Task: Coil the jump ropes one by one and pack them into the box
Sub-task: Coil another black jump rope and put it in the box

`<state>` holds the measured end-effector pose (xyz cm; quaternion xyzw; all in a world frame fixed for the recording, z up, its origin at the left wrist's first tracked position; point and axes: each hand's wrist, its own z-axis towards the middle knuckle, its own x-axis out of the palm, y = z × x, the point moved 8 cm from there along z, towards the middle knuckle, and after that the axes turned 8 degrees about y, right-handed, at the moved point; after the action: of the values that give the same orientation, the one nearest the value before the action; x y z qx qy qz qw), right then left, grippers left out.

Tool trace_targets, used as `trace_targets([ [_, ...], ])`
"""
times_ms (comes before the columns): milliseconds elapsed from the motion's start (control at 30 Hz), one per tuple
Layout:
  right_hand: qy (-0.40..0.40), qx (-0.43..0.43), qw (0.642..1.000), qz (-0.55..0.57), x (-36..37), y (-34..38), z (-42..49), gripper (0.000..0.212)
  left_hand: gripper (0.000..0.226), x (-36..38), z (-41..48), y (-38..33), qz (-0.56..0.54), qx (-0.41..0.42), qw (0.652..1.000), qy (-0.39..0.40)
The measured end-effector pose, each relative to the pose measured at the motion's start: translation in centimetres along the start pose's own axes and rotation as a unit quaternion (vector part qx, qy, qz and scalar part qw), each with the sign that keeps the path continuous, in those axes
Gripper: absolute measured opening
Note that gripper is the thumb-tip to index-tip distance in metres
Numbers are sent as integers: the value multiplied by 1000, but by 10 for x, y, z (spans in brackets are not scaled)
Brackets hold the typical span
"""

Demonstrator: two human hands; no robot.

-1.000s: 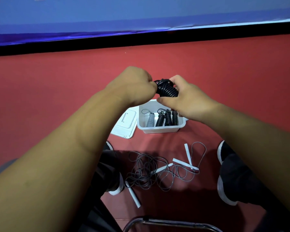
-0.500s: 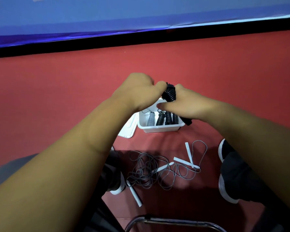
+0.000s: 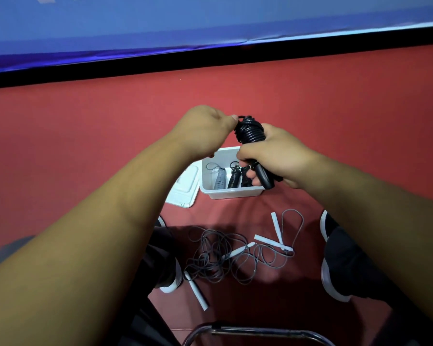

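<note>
Just under your right hand [image 3: 275,156], the white box [image 3: 231,194] holds one grey coil [image 3: 220,179] and two black coils [image 3: 234,177] side by side. Your right hand grips the black jump rope [image 3: 250,132], cord wound tight round its handles; your left hand [image 3: 205,128] pinches its top loop.

The box [image 3: 231,193] sits on the floor [image 3: 85,146], its lid [image 3: 183,193] just beside it on the left. Three coiled ropes [image 3: 233,176] stand side by side inside. Nearer the person, loose ropes [image 3: 225,255] sprawl between two shoes [image 3: 334,278]. Above the box, the left hand [image 3: 205,128] and right hand [image 3: 273,153] grip a wound rope [image 3: 250,132].
</note>
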<state>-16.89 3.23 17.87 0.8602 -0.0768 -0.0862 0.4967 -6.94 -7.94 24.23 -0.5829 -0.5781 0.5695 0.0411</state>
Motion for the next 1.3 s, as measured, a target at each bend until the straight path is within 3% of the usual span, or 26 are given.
trace_targets([
  [167,-33,60,994,-90,-11,-19,11,15,50,22,0,-8,115,5,992,42],
  [300,-66,42,988,-133,-18,-21,21,17,43,20,0,-3,35,0,999,31],
  [500,-60,40,991,-113,-26,-27,28,61,37,-1,7,14,59,-12,998,-34],
  [700,-93,3,978,-186,-37,-25,26,45,20,4,11,19,48,-3,999,-15],
  [967,-101,15,995,-2,-42,-42,34,30,31,20,17,18,16,-11,1000,16],
  [1167,-76,5,997,6,-40,-27,48,12,25,18,46,32,1,-62,998,-5],
  [1300,-60,9,998,2,-39,-30,68,13,40,21,69,46,-72,-55,996,-16],
])
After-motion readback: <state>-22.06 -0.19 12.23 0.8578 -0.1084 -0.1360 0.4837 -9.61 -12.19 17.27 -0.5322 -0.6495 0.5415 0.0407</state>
